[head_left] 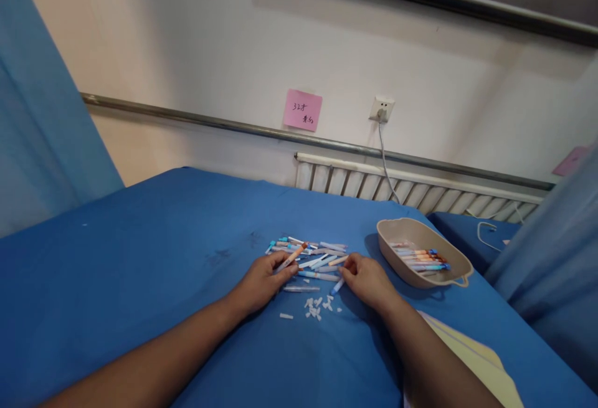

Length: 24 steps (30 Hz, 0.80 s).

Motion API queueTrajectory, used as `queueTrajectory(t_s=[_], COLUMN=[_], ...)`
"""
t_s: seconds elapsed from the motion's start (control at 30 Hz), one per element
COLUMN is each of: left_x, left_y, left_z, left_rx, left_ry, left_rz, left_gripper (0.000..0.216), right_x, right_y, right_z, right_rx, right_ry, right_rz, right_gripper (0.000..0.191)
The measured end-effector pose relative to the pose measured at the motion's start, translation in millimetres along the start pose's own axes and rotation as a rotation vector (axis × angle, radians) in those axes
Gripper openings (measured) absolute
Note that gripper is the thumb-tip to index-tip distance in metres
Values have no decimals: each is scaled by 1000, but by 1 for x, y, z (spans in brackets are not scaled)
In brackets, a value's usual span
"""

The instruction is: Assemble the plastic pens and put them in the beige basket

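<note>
My left hand [264,280] is closed around an orange pen [292,257] with a brown end, which tilts up to the right. My right hand [367,278] has its fingers pinched at a pale pen with a blue end [337,286], pointing down toward the cloth. Between and beyond both hands lies a loose pile of pens [322,261] in white, blue and orange. A clear, slim pen-like piece [301,289] lies nearest my left fingertips. Small white bits [314,309] are scattered in front of the pile.
A beige basket [390,228] holding several pens stands right of my right hand on the blue cloth [140,258]. Yellow paper [481,358] lies under my right forearm. Behind are a radiator [341,180], a metal rail [210,120] and a plugged-in cable [385,152]. Blue curtains [42,115] hang at both sides.
</note>
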<state>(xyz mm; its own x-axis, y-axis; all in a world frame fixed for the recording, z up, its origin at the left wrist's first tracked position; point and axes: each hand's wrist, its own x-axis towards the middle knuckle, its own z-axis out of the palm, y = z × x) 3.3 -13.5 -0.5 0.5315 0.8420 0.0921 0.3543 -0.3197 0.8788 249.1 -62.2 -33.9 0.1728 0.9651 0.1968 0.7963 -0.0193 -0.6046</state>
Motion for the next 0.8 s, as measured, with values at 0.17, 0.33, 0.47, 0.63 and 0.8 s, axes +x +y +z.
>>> queueTrajectory(t_s=[0.17,0.33,0.47,0.63,0.8], left_x=[2,3,4,5,5], left_y=[-1,-5,-8,-12,-14], left_z=[2,5,7,8,7], left_rx=[-80,-174,-232,-312,-363], left_ry=[-8,61,60,14,-9], left_rz=[-53,-87,-96,-116,-133], left_gripper=[33,37,36,35,36], right_x=[-7,-32,-50,-56,-58], right_y=[-20,-61,-89,-99,-97], right_z=[-1,10,17,26,24], right_rx=[162,225,-32,-340,-359], right_ry=[-115,-266,-312,-377,-352], right_rz=[-87,-314,-553,-604,-626], right_gripper=[8,9,17,23,25])
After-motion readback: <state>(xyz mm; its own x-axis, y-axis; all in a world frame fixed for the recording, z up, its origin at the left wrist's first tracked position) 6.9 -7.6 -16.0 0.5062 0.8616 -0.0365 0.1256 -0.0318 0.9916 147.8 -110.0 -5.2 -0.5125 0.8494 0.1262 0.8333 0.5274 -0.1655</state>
